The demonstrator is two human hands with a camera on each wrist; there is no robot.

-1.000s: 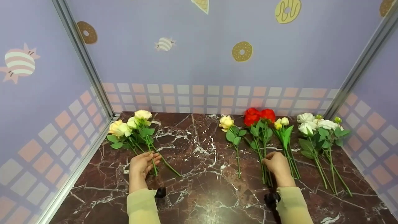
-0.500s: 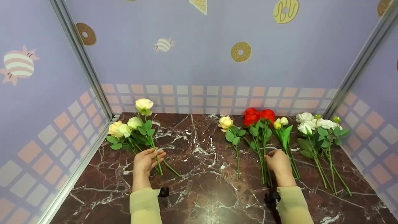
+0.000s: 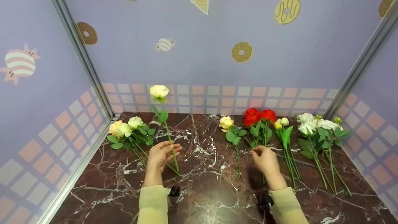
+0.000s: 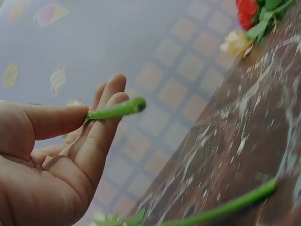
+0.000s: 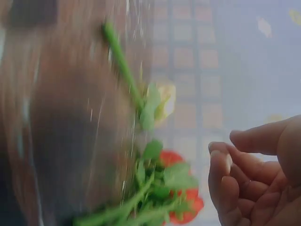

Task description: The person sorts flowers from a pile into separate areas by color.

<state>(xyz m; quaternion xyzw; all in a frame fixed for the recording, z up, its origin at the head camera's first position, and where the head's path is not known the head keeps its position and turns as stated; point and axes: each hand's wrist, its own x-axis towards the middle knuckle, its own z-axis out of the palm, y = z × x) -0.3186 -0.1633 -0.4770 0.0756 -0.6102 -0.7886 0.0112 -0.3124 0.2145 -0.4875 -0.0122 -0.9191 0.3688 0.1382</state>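
My left hand [image 3: 159, 155] pinches a cream rose [image 3: 159, 92] by its green stem, between thumb and fingers. The bloom stands raised in front of the tiled wall band. In the left wrist view the cut stem end [image 4: 115, 111] points out past the fingertips. My right hand [image 3: 266, 160] hovers over the stems of the red roses [image 3: 259, 116] with thumb and fingers loosely bent. Nothing lies between them in the right wrist view, where a small gap shows at the fingertips. Left of it lies a single yellow rose [image 3: 226, 123].
More pale roses [image 3: 121, 128] lie at the left, a loose stem crossing below my left hand. Yellow tulips [image 3: 281, 123] and a group of white roses [image 3: 317, 125] lie at the right. Walls [image 3: 199, 62] close in the dark marble table [image 3: 199, 193] on three sides.
My left hand has lifted the cream rose out of the left group and carried it right. My right hand has moved left and up from the red roses' stems.
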